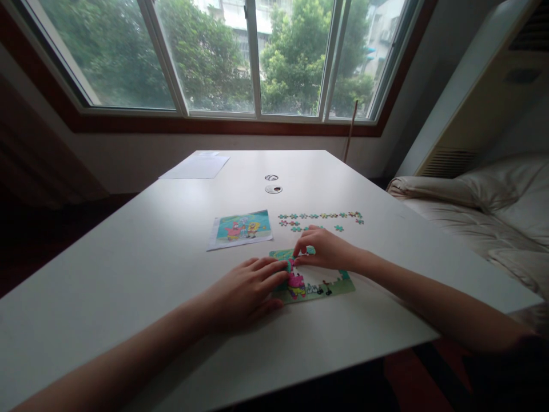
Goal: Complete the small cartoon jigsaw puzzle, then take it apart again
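Note:
A partly assembled jigsaw puzzle (295,283) lies on the white table in front of me, with pink, green and teal parts and a bare gap on its right side. My left hand (253,286) rests palm down over the puzzle's left edge, fingers stretched out. Over the upper middle, thumb and fingertips of my right hand (326,247) pinch together at a small pink puzzle piece (291,262), largely covered by the fingers. Loose puzzle pieces (314,216) form rows beyond my right hand. Left of these, a printed picture (243,228) shows two cartoon figures.
Two round cable-hole fittings (273,189) sit in the white tabletop (128,257). Paper sheets (195,167) lie at the far left corner. A pale sofa (467,200) stands along the right side, and a window is beyond the table.

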A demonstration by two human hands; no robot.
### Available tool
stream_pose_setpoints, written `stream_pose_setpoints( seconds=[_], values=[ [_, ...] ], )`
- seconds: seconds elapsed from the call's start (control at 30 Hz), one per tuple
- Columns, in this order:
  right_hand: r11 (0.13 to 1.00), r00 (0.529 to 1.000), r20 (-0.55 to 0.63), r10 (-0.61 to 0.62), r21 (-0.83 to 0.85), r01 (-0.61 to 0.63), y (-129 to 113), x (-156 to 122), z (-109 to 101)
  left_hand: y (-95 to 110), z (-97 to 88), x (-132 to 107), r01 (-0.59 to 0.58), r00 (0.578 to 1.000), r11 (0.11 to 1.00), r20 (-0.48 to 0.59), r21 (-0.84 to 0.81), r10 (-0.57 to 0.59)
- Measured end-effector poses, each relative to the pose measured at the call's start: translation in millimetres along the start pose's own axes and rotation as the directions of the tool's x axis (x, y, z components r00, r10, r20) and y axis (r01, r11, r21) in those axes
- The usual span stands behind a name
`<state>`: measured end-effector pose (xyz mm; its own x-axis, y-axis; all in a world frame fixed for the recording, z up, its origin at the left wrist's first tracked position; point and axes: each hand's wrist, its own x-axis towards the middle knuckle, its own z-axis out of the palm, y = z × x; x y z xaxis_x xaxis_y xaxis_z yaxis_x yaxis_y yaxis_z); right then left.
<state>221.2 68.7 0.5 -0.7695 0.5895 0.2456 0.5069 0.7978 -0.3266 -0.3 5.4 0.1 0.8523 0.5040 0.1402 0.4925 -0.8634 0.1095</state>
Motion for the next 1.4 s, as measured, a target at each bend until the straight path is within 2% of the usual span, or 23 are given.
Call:
stream_pose_setpoints(
  seconds=[0.3,0.47,0.6,0.83,0.93,1.07,1.2,1.3,1.4],
  values=[
    [0.990,0.999,0.024,-0.028,-0.137,0.031,-6,-2,-4,0,1.6,0,-0.007,1.000,1.000,-0.016,0.004,0.007],
    [0.969,0.993,0.058,-0.107,-0.217,0.117,-6,-3,-5,1,0.5,0,0.003,1.000,1.000,-0.006,0.004,-0.003],
    [0.966,0.986,0.099,-0.137,-0.206,0.155,-5,-4,-5,2,-1.2,1,0.001,1.000,1.000,-0.004,0.007,-0.001],
    [0.995,0.983,0.156,-0.095,0.030,0.091,4,3,-16,1,-0.6,0,-0.003,1.000,1.000,-0.016,0.003,0.003],
    [0.996,0.994,0.111,-0.023,0.083,0.013,16,16,-19,1,-1.7,0,0.014,1.000,1.000,0.001,0.008,-0.014],
    [0.993,0.993,0.042,0.107,0.044,-0.109,37,40,-15,2,-4.1,0,0.021,1.000,1.000,0.022,0.015,-0.022],
    [0.985,0.981,0.089,0.175,-0.024,-0.174,50,64,-11,2,-5.0,0,0.015,1.000,1.000,0.020,0.007,-0.015],
    [0.976,0.969,0.122,0.215,-0.053,-0.210,52,77,-12,2,-5.5,0,0.015,0.999,1.000,0.032,0.011,-0.015],
    [0.972,0.949,0.208,0.236,-0.050,-0.231,50,87,-15,1,-6.8,0,0.010,0.999,1.000,0.033,0.010,-0.010]
  ],
)
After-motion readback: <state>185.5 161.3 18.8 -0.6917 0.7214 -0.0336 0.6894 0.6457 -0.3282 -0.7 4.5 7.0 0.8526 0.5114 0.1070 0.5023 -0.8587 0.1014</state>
